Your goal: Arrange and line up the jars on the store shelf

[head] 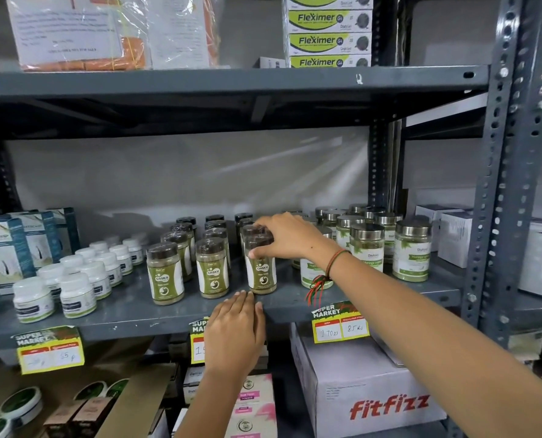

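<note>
The right hand (283, 237) grips the front jar (261, 267) of the third dark-lidded column on the shelf (130, 314), the left hand (234, 330) rests flat and empty at the edge (two columns look lined up, this one unfinished).

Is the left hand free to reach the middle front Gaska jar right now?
Probably yes. The left hand rests flat on the shelf edge, just below and right of that jar, with nothing between them.

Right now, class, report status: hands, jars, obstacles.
Right hand gripping front brown-lidded green-label jar. Left hand flat on grey metal shelf edge. Steel-lidded jars crowd close right.
</note>
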Motion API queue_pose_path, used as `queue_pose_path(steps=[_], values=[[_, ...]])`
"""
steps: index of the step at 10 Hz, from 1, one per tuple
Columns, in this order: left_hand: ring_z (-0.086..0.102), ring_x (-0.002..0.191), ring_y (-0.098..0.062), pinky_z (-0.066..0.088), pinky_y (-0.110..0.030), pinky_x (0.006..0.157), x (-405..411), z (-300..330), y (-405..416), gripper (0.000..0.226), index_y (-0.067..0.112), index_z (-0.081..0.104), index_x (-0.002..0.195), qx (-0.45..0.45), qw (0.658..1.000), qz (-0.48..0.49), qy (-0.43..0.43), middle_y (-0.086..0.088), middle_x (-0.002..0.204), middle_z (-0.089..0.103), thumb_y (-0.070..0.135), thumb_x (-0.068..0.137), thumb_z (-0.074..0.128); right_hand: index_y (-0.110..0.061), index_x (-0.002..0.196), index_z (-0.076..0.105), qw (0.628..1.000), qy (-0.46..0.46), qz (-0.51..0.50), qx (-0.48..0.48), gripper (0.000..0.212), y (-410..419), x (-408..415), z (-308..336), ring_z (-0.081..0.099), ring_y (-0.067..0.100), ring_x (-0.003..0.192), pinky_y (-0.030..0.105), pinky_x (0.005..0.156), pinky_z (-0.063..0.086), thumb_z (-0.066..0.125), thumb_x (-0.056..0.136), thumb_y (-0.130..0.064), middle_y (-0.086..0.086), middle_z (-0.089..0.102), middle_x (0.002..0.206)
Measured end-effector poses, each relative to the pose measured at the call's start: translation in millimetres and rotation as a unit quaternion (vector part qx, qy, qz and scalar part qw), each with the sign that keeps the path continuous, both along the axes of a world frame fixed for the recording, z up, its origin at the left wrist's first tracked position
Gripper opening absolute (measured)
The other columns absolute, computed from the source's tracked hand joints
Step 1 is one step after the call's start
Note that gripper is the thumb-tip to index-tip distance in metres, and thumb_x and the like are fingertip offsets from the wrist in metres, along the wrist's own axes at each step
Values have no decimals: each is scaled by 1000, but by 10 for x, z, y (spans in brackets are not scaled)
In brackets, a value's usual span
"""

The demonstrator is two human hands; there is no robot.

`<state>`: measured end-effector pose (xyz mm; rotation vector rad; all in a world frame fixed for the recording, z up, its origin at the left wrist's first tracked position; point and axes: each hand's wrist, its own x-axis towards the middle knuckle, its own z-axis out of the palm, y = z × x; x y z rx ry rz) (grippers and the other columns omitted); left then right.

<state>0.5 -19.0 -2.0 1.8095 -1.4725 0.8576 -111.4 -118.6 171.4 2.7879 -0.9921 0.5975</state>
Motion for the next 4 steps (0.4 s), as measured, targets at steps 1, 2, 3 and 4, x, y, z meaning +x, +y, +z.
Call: queue_pose_path(steps=[1,2,3,4], values=[[68,100,-18,50,-34,89,29,50,25,43,12,74,105,30,999,-1,-19,-5,106,73,37,95,41,-30,137,55,998,-42,-15,-36,70,73,-80,24,64,31,114,45,92,54,64,78,-67,2,67,127],[70,90,-13,54,-30,71,93,142,63,39,20,75,101,81,995,19,-49,2,102,74,42,93,43,-32,135,57,991,-122,-14,-58,64,151,-241,73,66,25,111,45,92,56,62,80,-66,0,67,128],[68,73,-16,47,-29,52,127,359,154,42,26,70,90,156,986,25,-53,9,90,72,48,94,34,-26,128,63,959,-270,29,-84,49,428,-492,195,65,12,110,35,91,57,64,87,-52,-3,67,126],[58,64,-16,39,-29,52,150,545,149,54,23,57,73,170,984,4,-43,8,72,61,54,95,19,-18,115,71,841,-507,147,-117,29,889,-880,360,67,6,95,20,69,58,71,89,-33,-1,71,110]])
